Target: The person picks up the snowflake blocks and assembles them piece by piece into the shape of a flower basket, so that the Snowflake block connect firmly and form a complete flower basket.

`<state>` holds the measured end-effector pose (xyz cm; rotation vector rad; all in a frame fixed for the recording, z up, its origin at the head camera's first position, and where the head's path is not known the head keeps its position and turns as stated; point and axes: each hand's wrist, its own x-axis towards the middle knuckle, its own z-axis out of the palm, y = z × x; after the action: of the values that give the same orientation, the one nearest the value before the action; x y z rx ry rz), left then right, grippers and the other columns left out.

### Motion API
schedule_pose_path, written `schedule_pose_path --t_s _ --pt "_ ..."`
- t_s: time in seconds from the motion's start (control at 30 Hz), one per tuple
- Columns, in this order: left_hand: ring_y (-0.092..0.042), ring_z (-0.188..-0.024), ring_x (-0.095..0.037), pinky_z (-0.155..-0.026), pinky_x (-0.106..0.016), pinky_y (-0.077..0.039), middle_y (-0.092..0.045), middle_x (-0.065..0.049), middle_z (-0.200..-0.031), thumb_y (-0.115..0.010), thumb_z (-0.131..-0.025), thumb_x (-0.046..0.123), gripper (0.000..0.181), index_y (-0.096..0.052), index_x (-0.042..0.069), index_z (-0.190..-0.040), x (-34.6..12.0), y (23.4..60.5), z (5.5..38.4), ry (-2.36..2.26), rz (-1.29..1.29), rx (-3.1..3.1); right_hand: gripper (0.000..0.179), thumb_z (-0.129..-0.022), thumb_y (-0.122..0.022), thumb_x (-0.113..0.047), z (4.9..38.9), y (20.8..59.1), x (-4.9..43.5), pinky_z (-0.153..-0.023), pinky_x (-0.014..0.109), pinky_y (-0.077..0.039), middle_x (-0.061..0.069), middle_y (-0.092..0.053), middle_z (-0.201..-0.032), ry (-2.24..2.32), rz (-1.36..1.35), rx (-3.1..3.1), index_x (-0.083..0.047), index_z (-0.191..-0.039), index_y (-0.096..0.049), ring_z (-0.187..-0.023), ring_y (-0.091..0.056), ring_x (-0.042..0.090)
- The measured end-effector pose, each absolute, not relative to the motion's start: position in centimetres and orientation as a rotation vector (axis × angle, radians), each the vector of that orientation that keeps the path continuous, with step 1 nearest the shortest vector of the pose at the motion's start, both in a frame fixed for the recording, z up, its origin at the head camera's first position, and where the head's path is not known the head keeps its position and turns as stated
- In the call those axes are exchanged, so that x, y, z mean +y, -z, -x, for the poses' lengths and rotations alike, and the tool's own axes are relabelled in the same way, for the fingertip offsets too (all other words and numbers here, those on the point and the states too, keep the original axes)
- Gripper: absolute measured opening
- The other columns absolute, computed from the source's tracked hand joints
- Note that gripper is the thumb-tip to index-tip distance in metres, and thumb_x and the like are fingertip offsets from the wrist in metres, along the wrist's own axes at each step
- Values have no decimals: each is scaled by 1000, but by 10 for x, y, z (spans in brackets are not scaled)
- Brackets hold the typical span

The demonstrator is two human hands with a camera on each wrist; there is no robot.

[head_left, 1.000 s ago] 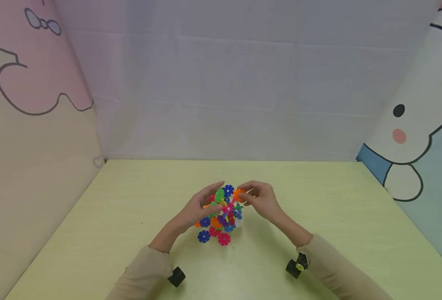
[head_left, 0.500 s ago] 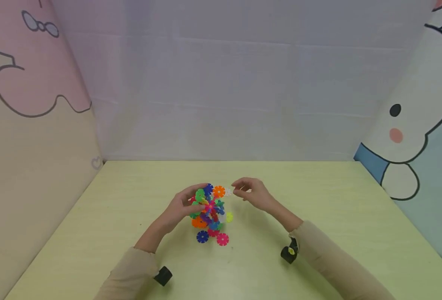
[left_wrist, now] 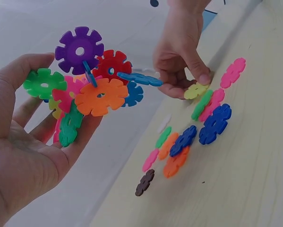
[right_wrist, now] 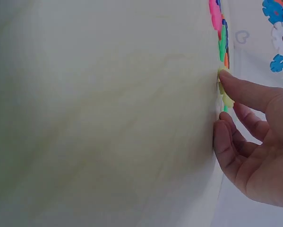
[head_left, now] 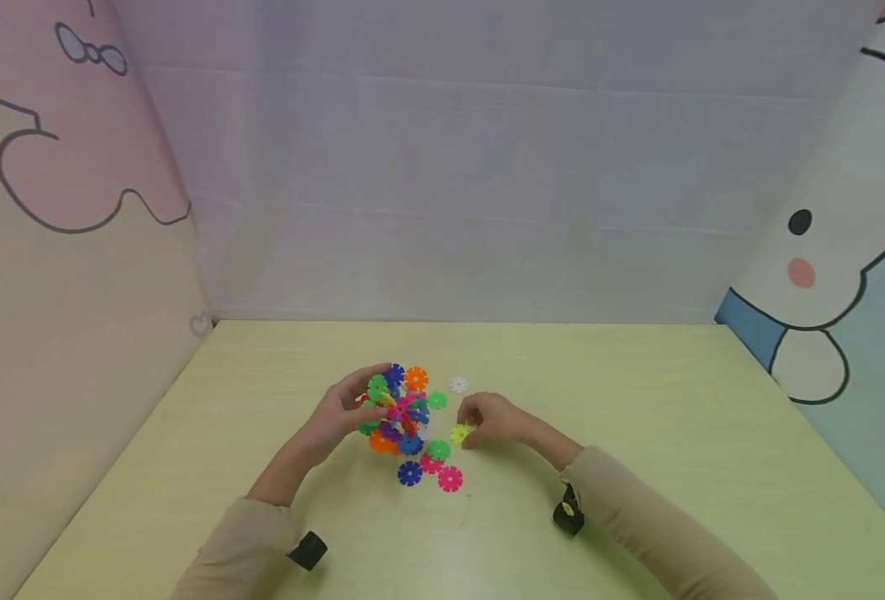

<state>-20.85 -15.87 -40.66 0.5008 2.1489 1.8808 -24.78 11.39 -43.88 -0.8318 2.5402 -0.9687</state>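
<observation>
My left hand [head_left: 335,418] holds a cluster of interlocked plastic snowflake discs [head_left: 401,408] above the table. In the left wrist view, a purple disc [left_wrist: 68,53] tops that cluster, with an orange disc [left_wrist: 101,105] facing the camera. Over the tabletop to the right, my right hand [head_left: 497,419] pinches a yellow snowflake disc [head_left: 458,436] between thumb and fingers. The same yellow disc [left_wrist: 193,92] appears low at the table in the left wrist view, beside a loose green disc [left_wrist: 202,105]. From the right wrist, the pinched disc is seen nearly edge-on.
Several loose discs lie on the pale table [head_left: 637,417], among them a blue disc [head_left: 410,473], a pink disc [head_left: 450,479] and a white disc [head_left: 458,384]. A dark disc [left_wrist: 144,183] shows in the left wrist view. Cloth walls [head_left: 457,200] stand behind and at both sides.
My left hand has carried the cluster leftward, uncovering loose discs. The orange disc at its top right is out of my right hand, which has come down to the yellow disc.
</observation>
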Motion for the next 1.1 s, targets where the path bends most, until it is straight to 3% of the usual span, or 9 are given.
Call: schedule_pose_path --t_s 0.2,0.3,0.43,0.63,0.87,0.97,1.1 --pt "-44 -119 -31 -89 -41 -47 -32 -8 -143 -62 -85 13 58 -37 17 -138 -146 409 209 -1908 -547 2097 9 -82 -62 0 237 417 126 -61 28 -53 6 -59 -79 1231 749 2494 0 -90 -58 -70 -60 22" --pt "-44 -119 -31 -87 -40 -47 -33 -8 -142 -61 -85 11 58 -38 17 -137 -136 409 210 -1939 -551 2066 14 -84 -60 0 226 397 130 -61 33 -55 14 -60 -84 1508 670 2458 5 -97 -57 -73 -64 30" --pt "-49 -114 -31 -86 -37 -49 -33 -7 -142 -61 -85 10 57 -39 17 -137 -121 409 211 -1971 -560 2053 19 -84 -61 -1 213 377 129 -62 32 -55 17 -61 -86 1694 596 2502 7 -101 -58 -73 -65 29" --pt "-49 -115 -33 -86 -37 -48 -31 -10 -144 -61 -85 8 57 -38 14 -137 -104 410 212 -1963 -623 2051 19 -83 -62 0 207 376 130 -61 29 -55 16 -61 -84 1726 489 2581 8 -100 -60 -69 -65 22" --pt "-54 -105 -35 -83 -37 -50 -35 -10 -141 -62 -84 6 57 -40 14 -136 -96 410 212 -2000 -625 2059 20 -83 -62 -1 206 382 131 -60 29 -55 16 -61 -83 1798 400 2585 8 -101 -60 -73 -65 31" --pt "-44 -119 -35 -90 -44 -45 -32 -8 -143 -64 -83 9 62 -36 16 -138 -93 409 210 -2011 -610 2049 21 -83 -62 -1 204 384 130 -60 30 -55 17 -61 -84 1837 383 2573 9 -101 -60 -73 -65 34" --pt "-19 -135 -29 -103 -55 -26 -24 -3 -147 -64 -84 15 68 -29 22 -142 -90 408 206 -1958 -599 2063 20 -83 -61 1 201 385 128 -60 29 -55 19 -62 -85 1880 423 2561 9 -101 -61 -73 -65 33"
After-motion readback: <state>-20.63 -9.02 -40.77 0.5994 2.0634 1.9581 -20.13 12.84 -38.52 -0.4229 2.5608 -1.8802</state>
